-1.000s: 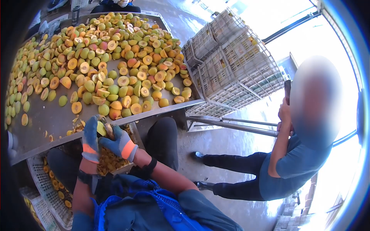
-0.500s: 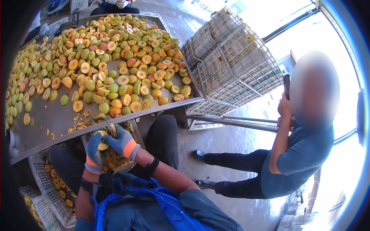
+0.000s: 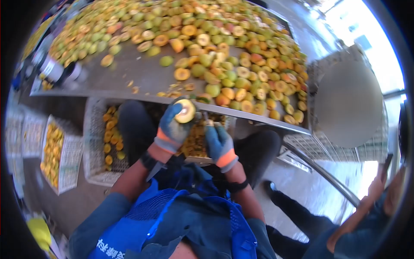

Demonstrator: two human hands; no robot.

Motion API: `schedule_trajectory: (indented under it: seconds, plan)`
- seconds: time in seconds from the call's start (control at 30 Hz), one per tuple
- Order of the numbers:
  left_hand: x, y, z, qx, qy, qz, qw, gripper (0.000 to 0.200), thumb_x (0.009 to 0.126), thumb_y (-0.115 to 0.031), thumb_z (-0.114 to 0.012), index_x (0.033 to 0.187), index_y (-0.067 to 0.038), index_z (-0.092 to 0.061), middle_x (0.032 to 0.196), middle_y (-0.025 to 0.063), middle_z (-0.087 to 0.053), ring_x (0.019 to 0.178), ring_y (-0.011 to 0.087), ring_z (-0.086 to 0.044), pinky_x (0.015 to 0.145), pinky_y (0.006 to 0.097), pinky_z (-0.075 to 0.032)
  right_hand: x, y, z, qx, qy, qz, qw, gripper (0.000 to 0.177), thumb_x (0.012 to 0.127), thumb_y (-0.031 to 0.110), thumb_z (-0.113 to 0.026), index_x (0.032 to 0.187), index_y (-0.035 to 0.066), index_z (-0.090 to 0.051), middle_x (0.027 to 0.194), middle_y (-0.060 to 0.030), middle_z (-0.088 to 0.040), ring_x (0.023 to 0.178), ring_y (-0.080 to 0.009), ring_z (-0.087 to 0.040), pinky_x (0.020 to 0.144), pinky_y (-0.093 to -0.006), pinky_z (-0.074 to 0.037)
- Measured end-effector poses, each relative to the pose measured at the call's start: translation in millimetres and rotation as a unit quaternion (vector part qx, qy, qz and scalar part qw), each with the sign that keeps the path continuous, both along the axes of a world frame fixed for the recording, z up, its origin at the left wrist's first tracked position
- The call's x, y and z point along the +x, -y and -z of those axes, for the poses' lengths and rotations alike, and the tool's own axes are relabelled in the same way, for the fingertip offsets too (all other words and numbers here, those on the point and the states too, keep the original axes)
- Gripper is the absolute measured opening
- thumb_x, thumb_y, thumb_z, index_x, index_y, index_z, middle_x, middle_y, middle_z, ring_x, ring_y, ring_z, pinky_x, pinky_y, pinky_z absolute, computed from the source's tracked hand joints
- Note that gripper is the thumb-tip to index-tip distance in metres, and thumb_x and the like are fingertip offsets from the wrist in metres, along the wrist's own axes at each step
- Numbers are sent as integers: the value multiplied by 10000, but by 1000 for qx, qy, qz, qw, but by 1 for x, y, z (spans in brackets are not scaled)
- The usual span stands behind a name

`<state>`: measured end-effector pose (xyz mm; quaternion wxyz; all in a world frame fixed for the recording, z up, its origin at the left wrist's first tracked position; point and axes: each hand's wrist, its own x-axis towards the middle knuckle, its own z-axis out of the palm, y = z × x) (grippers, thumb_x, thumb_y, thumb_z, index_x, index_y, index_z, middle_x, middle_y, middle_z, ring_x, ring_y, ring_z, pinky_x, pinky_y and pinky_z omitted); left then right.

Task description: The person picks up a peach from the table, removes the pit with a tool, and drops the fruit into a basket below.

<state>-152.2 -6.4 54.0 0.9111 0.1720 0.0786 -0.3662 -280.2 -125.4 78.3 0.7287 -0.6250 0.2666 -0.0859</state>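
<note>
My left hand, in a blue and orange work glove, is closed round a peach half whose pale cut face is turned up. Just to the right, my right hand, gloved alike, grips a small pitting tool with a light handle; its metal end is blurred. Both hands are above a crate of peach scraps between my knees, close to the front edge of the metal table. Many whole-looking and halved peaches are heaped on that table.
At left stand a white crate of peach halves and another filled crate. Bottles are at the table's left end. Stacked crates and a metal rail are at right, with a person standing nearby.
The view has swung, so the standing person sits lower and further right. My hands, formerly together on the peach, have come apart, and its cut face now shows.
</note>
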Motion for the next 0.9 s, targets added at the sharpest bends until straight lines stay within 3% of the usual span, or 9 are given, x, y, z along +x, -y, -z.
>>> schedule_trajectory:
  seconds: [0.07, 0.2, 0.27, 0.33, 0.5, 0.63, 0.8, 0.83, 0.9]
  plan:
    - [2, -4, -1, 18, 98, 5, 995, 413, 1041, -374, -482, 1229, -33, -623, 1150, 145, -693, 1056, 295, -676, 942, 466, -564, -1, -7, -8, 19, 2, -13, 1000, 174, 1062, 195, -557, 1018, 43, -629, 710, 61, -548, 617, -41, -477, 535, -258, -396]
    - [-3, 2, 18, 195, 241, -112, 944, 340, 1047, -245, -472, 1257, 5, -570, 1190, 186, -660, 1092, 313, -669, 972, 465, -570, 9, -20, -12, -117, 20, -76, 990, 182, 1061, 200, -548, 1041, 34, -621, 693, 28, -547, 581, -55, -500, 506, -247, -391]
    - [-5, -1, 21, 186, 197, -117, 956, 354, 1028, -261, -489, 1246, 3, -580, 1165, 194, -664, 1062, 323, -673, 954, 468, -572, 12, -19, -1, -196, 23, -99, 975, 197, 1059, 191, -548, 1034, 10, -623, 709, 5, -567, 615, -76, -532, 530, -277, -418]
    - [-6, -5, 0, -3, 11, -57, 998, 379, 1004, -287, -505, 1234, 2, -591, 1145, 202, -665, 1033, 333, -675, 936, 469, -573, 16, -19, -7, -258, 26, -103, 960, 212, 1045, 176, -553, 1033, -24, -620, 725, -122, -615, 660, -234, -621, 593, -365, -469]
    - [-17, -1, -5, 13, 53, -49, 997, 406, 970, -316, -511, 1228, -14, -597, 1139, 189, -662, 1011, 325, -668, 922, 450, -573, 19, -21, -6, -296, -12, -95, 950, 215, 1037, 170, -550, 1034, -32, -623, 798, -264, -643, 770, -420, -669, 652, -441, -498]
    - [-26, 6, -7, 77, 88, -88, 989, 382, 961, -337, -519, 1192, -44, -600, 1117, 161, -659, 994, 295, -663, 896, 425, -574, 19, -24, -3, -305, -28, -97, 947, 251, 1038, 206, -551, 1047, -34, -623, 860, -297, -661, 842, -477, -663, 681, -468, -507]
    - [-32, 8, 8, 87, 121, -56, 987, 365, 978, -385, -521, 1169, -79, -582, 1042, 131, -656, 933, 262, -656, 832, 395, -576, 17, -26, 0, -282, -33, -95, 954, 314, 1056, 241, -531, 1156, -43, -624, 940, -303, -686, 880, -436, -689, 732, -441, -531]
    - [-32, 8, 5, 94, 125, -68, 985, 370, 992, -395, -515, 1173, -79, -579, 1028, 126, -657, 928, 257, -657, 835, 389, -574, 21, -32, 7, -313, 49, -50, 947, 348, 1065, 251, -513, 1205, -50, -616, 981, -291, -700, 897, -402, -700, 751, -424, -543]
    - [-33, 8, 0, 117, 134, -85, 980, 374, 1030, -411, -490, 1181, -81, -576, 1009, 114, -655, 926, 238, -655, 853, 367, -567, 19, -25, -2, -285, -16, -120, 951, 357, 1063, 245, -510, 1220, -61, -608, 1004, -276, -705, 919, -393, -704, 771, -425, -546]
